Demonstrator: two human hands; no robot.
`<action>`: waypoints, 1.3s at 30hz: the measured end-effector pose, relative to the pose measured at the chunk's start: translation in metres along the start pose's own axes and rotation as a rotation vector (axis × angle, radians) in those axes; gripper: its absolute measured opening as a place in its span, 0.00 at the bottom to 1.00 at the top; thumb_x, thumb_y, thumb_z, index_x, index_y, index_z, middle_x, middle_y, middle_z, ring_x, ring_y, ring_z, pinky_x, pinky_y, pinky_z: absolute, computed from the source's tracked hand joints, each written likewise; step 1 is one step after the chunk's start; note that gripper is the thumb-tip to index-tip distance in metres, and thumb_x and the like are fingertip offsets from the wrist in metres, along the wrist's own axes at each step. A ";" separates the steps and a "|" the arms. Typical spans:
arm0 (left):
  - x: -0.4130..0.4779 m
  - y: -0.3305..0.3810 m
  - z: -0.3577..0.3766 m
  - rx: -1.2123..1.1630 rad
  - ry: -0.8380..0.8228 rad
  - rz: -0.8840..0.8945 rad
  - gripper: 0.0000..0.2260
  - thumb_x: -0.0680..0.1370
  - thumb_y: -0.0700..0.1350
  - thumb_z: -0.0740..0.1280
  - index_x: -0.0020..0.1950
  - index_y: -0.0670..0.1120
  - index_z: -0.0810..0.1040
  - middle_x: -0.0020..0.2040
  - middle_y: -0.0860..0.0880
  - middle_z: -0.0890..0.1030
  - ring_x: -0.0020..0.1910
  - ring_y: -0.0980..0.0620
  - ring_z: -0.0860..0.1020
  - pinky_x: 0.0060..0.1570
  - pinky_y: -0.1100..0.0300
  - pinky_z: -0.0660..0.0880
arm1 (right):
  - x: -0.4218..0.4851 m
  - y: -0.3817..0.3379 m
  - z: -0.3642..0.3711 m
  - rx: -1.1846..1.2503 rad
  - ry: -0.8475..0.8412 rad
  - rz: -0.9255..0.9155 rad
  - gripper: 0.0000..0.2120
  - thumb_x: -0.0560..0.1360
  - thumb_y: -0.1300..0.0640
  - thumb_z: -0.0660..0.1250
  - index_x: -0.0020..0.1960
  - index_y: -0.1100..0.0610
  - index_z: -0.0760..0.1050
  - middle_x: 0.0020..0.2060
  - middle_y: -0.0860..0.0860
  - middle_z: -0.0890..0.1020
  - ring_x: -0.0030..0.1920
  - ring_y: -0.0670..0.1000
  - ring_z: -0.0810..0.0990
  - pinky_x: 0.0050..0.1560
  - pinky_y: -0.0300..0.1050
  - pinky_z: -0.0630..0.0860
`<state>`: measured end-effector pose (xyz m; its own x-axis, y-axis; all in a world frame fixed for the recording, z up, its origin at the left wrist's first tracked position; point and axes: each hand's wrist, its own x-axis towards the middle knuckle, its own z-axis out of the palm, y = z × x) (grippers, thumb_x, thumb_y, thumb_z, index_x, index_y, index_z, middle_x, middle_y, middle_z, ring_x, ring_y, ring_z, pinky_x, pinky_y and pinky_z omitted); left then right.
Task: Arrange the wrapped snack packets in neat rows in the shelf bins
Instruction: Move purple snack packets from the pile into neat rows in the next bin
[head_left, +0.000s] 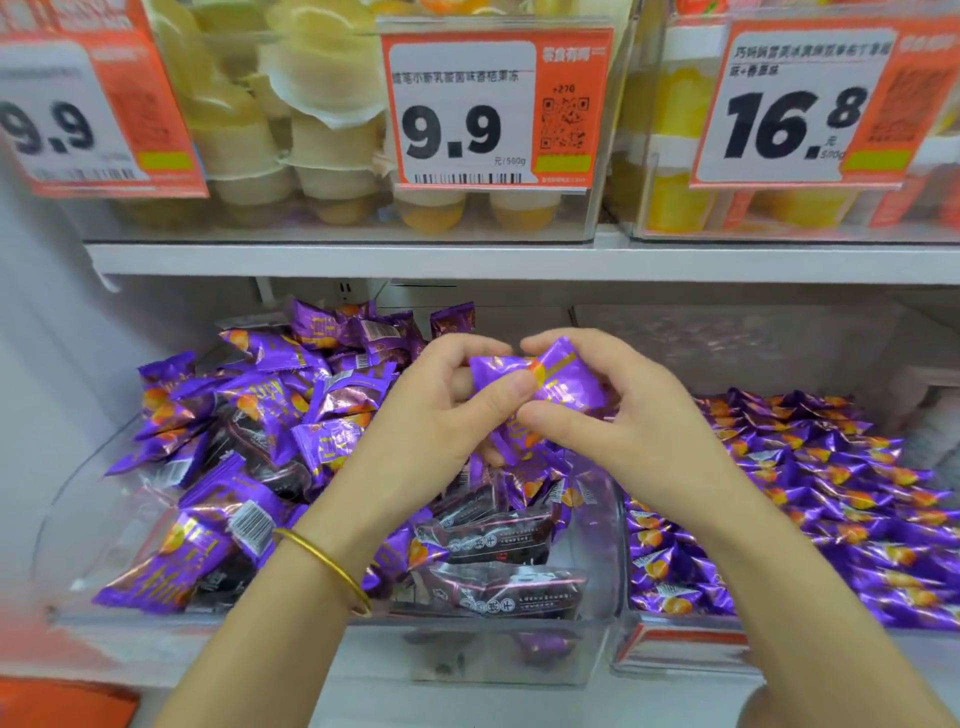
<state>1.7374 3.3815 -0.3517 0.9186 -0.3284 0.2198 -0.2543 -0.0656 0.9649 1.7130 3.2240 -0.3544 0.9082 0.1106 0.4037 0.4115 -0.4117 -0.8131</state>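
Packet (563, 382): glossy purple foil, crinkled, pillow-shaped; held above left bin by both hands.
Left hand (431, 415): fingers curled, thumb pinched on packet's left end; gold bangle (332, 569) worn at wrist.
Right hand (618, 415): fingers curled round packet's right end.
Left bin (597, 644): clear plastic; loose packets (249, 415) heaped.
Right bin (685, 642): rowed packets (831, 493) laid flat.
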 end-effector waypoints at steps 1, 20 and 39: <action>-0.003 0.000 -0.005 0.061 0.003 -0.008 0.18 0.69 0.55 0.67 0.54 0.46 0.74 0.32 0.53 0.81 0.26 0.56 0.77 0.29 0.64 0.74 | 0.001 -0.002 0.002 -0.018 0.008 -0.027 0.17 0.66 0.49 0.73 0.54 0.43 0.75 0.46 0.38 0.80 0.44 0.39 0.79 0.46 0.32 0.74; -0.024 -0.014 -0.092 1.387 0.081 -0.007 0.41 0.69 0.54 0.73 0.75 0.58 0.52 0.71 0.57 0.65 0.65 0.49 0.60 0.61 0.51 0.61 | 0.006 -0.013 0.027 -0.106 0.035 0.015 0.25 0.69 0.55 0.72 0.61 0.42 0.66 0.39 0.43 0.79 0.38 0.41 0.77 0.46 0.35 0.73; -0.017 0.001 -0.044 0.621 0.106 -0.041 0.14 0.69 0.49 0.74 0.52 0.51 0.76 0.40 0.56 0.78 0.33 0.59 0.73 0.38 0.65 0.68 | 0.001 -0.009 -0.008 0.781 -0.106 0.060 0.23 0.55 0.56 0.78 0.50 0.56 0.79 0.41 0.52 0.83 0.39 0.49 0.82 0.39 0.41 0.78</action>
<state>1.7352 3.4286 -0.3476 0.9481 -0.2213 0.2281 -0.3174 -0.6215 0.7162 1.7099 3.2207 -0.3429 0.9169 0.2102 0.3394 0.2602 0.3303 -0.9073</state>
